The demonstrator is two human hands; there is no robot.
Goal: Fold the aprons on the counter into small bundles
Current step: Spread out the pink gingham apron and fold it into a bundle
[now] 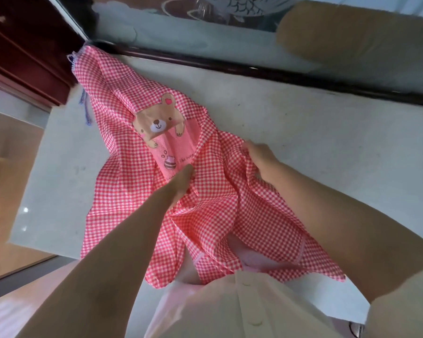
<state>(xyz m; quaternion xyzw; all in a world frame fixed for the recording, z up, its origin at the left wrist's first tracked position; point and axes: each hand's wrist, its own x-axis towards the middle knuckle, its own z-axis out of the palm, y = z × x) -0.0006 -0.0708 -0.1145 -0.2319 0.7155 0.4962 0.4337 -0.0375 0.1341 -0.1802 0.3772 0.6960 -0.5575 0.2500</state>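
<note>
Your apron (217,215) is spread out crumpled on the pale tabletop (327,132), running from the far left corner down to the near edge. It's pink-red and white gingham, small checks, thin-looking cloth with lots of soft creases and ridges in the middle. The far end narrows to a bunched strip near the dark trim (279,74) at the back of the tabletop, and a blue-and-white string (84,106) dangles from it by the left edge. The near end spills over the front edge, right against your white buttoned shirt (242,308).

Up front there's a tan cartoon bear (159,120) with a pink heart on its ear, peeking over a solid pink pocket panel (176,147). That panel has a little striped honey pot (169,163) and some small lettering next to it, partly covered by a fold.

Your left hand (182,181) sits just below the honey pot, seen side-on, and its grip is closed: the fingers dig into a raised fold of gingham in the middle. Your right hand (261,159) is over at the apron's right edge, grip also closed, fingers curled round a bunch of cloth that lifts a bit off the tabletop. Both forearms are bare.
</note>
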